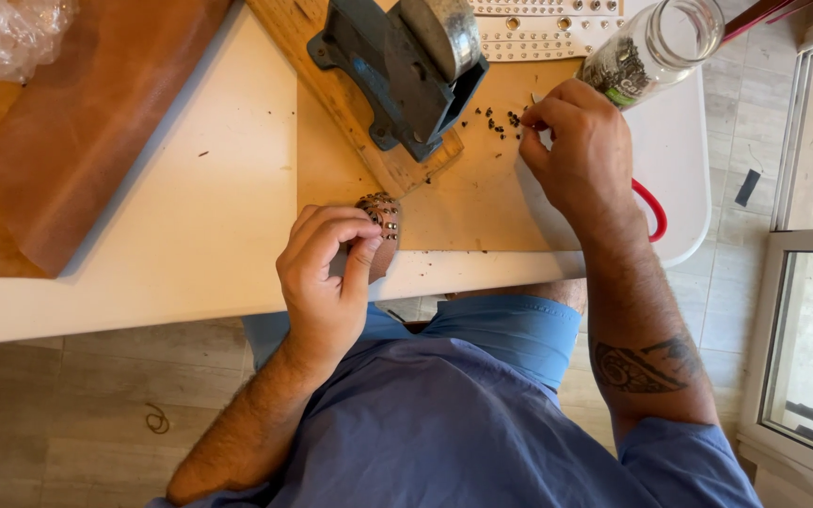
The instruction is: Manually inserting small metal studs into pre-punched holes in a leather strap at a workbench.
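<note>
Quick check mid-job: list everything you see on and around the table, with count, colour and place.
leather strap: one, brown with metal studs, table's front edge, in the left hand
small rivets: many, dark, loose on the board
tan board: one, table centre
press tool: one, blue-grey, on a wooden block
studded strips: pale, rows of studs, top edge
glass jar: one, clear, top right
leather sheet: one, brown, left
plastic bag: one, clear, top left
red handle: one, right edge
table: one, white
left hand: holds the strap
right hand: fingertips at the rivets
</note>
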